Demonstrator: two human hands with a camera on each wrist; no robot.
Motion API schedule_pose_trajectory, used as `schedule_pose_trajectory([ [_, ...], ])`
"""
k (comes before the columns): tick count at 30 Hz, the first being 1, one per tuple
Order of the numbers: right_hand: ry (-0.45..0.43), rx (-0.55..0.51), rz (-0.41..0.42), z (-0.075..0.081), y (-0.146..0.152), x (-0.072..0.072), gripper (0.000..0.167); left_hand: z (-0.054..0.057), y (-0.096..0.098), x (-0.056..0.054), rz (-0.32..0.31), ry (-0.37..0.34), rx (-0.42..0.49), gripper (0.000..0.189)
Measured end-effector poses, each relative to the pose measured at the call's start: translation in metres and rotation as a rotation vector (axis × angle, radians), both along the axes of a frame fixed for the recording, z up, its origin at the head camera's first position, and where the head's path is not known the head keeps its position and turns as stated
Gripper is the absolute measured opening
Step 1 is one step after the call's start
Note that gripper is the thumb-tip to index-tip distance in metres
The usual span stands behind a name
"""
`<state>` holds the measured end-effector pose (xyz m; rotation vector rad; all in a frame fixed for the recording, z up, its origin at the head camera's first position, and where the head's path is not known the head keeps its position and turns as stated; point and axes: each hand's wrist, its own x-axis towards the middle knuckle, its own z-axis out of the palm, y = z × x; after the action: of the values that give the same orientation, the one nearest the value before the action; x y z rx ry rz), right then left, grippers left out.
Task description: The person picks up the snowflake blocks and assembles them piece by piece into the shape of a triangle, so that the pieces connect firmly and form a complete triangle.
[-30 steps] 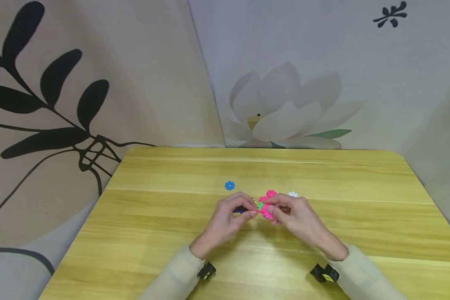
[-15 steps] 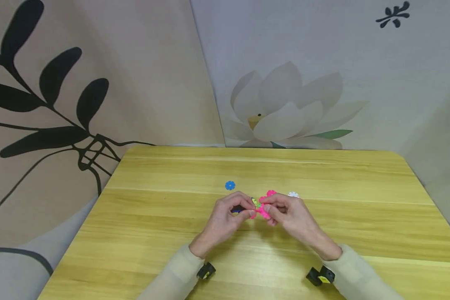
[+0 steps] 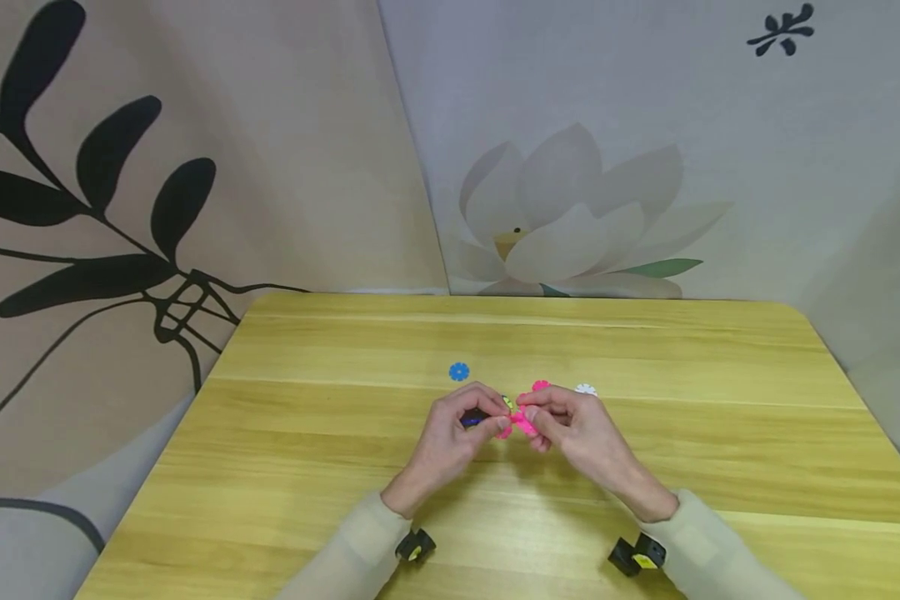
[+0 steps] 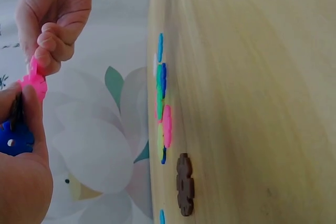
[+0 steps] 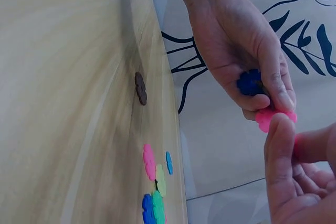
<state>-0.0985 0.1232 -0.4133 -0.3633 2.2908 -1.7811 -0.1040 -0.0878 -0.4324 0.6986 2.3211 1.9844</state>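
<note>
Both hands meet in front of me over the table. My left hand [image 3: 453,429] pinches a pink notched flower-shaped disc [image 4: 37,88] between thumb and fingers. A dark blue disc [image 5: 249,82] and a black one sit in the same grasp, partly hidden by the fingers. With thumb and index finger my right hand [image 3: 592,429] pinches another pink disc [image 3: 523,423], edge-on to the first in the left wrist view. Their edges come together at the fingertips, and I cannot tell whether their notches interlock.
Beyond the hands on the wooden table [image 3: 307,433] lie a blue disc [image 3: 459,372], a white disc [image 3: 587,389], a pink disc [image 3: 541,385] and a yellow-green one [image 3: 507,403]. A brown piece [image 4: 185,184] lies nearer in the left wrist view. A printed wall stands behind.
My right hand has shifted slightly left, bringing its pink disc up against the left hand's fingertips. A green disc visible between the hands earlier is now covered. The left hand stays nearly still.
</note>
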Motion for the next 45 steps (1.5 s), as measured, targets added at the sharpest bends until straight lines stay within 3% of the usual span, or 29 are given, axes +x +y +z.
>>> schedule_pose_trajectory([
  [7,0.014,0.035,0.007,-0.001,0.003,0.0,0.024,-0.002,0.0,-0.001,-0.011,0.034,-0.092,0.004],
  [15,0.031,0.06,0.027,-0.004,0.009,0.0,0.026,-0.004,0.002,-0.002,-0.042,0.109,-0.183,0.015],
  [28,0.094,0.099,0.061,-0.008,0.028,-0.004,0.031,-0.005,0.005,-0.002,-0.01,0.096,-0.144,0.01],
  [35,0.176,0.198,0.027,-0.01,0.044,-0.01,0.034,-0.005,0.006,-0.002,-0.013,0.075,-0.117,0.009],
  [45,0.274,0.39,0.002,-0.02,0.061,-0.028,0.022,-0.005,0.007,-0.001,-0.006,0.08,-0.121,0.01],
])
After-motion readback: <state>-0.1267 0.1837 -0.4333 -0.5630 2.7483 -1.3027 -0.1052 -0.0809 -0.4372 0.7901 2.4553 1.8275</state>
